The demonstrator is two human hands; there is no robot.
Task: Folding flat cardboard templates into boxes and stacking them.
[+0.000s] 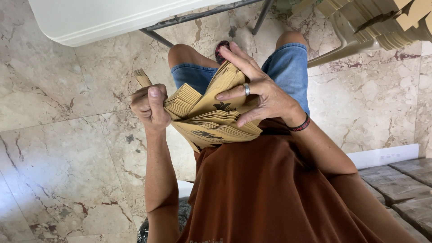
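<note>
A thick stack of flat tan paper bags (211, 118) with a dark printed mark rests on my lap, fanned apart in the middle. My left hand (150, 107) is closed around one edge of the stack, thumb up. My right hand (255, 92), with a ring and a dark wristband, lies spread over the top bags, fingers pressing into the fan. I sit in denim shorts (288, 67) and a rust-brown shirt (265, 193).
A white folding table (99, 20) with grey metal legs stands ahead. A beige plastic chair (348, 40) at upper right carries more stacked tan bags (391, 22). Grey wrapped bundles (400, 186) lie at lower right. Marble floor tiles (58, 157) spread to the left.
</note>
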